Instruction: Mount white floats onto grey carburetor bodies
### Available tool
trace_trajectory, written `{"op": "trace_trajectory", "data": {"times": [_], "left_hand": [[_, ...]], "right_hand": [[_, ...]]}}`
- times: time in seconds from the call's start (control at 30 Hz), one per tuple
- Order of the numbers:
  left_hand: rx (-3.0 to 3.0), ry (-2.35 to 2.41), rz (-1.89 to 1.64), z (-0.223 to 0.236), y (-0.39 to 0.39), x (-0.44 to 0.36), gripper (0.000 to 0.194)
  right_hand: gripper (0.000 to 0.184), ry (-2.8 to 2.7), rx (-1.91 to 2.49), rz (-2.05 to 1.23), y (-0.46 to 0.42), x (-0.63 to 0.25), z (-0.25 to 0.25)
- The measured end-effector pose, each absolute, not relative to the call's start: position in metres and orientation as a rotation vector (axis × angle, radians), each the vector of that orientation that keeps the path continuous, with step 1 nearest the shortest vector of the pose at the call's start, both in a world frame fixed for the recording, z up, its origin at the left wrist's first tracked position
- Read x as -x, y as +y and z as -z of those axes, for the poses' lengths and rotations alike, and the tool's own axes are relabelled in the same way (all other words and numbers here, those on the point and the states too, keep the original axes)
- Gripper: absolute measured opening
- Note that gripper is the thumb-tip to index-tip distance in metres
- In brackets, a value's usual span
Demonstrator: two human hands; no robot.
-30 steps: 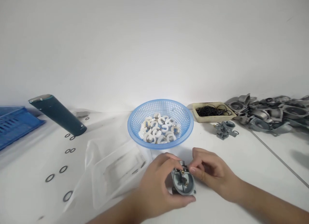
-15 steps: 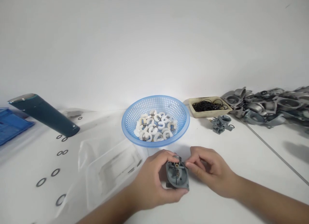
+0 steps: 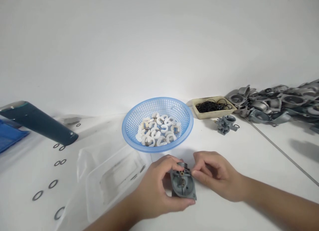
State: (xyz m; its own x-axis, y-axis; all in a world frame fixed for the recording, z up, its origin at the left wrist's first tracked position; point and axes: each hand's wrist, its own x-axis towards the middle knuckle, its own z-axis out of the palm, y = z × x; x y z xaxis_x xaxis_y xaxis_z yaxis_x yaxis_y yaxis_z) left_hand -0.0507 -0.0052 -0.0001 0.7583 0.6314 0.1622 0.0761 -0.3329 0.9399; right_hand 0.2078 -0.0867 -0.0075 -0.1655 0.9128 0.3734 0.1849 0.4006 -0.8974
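Note:
My left hand point(image 3: 157, 188) is wrapped round a grey metal carburetor body point(image 3: 183, 186), thumb below and fingers on top, its round open bowl side facing up towards me. Small brass parts show inside the bowl. At the body's upper right edge, my right hand point(image 3: 216, 176) pinches with thumb and index finger; whatever lies between the fingertips is too small to make out. Just beyond both hands stands a blue mesh basket point(image 3: 126, 134) holding several white C-shaped floats point(image 3: 156, 133).
A cream tray point(image 3: 201, 116) holds black rubber rings. Another carburetor body point(image 3: 225, 124) stands before it, with a pile of metal castings point(image 3: 261, 108) to the right. On the left are a clear plastic tray point(image 3: 91, 191), loose black rings point(image 3: 53, 184), a tilted teal bottle point(image 3: 47, 124) and a blue bin point(image 3: 11, 134).
The view has shifted slightly, so the background sits a little further left. Both hands keep their places at the carburetor body, which is tilted marginally differently.

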Motion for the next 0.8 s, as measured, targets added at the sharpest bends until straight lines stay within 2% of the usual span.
{"op": "trace_trajectory", "data": {"times": [0.4,0.63,0.8], "left_hand": [[-1.774,0.565,-0.57,0.0066,-0.0026,0.0545,0.065],[-1.799,0.615,-0.52,0.0014,-0.0037,0.0541,0.061],[-1.79,0.658,-0.457,0.0002,-0.0036,0.0548,0.066]], "right_hand": [[0.036,-1.489,0.984,-1.053,-0.0832,-0.206,0.0121],[0.027,-1.415,0.921,-1.145,-0.0801,-0.2073,0.0144],[0.036,-1.369,0.97,-1.212,-0.0818,-0.2049,0.011]]}}
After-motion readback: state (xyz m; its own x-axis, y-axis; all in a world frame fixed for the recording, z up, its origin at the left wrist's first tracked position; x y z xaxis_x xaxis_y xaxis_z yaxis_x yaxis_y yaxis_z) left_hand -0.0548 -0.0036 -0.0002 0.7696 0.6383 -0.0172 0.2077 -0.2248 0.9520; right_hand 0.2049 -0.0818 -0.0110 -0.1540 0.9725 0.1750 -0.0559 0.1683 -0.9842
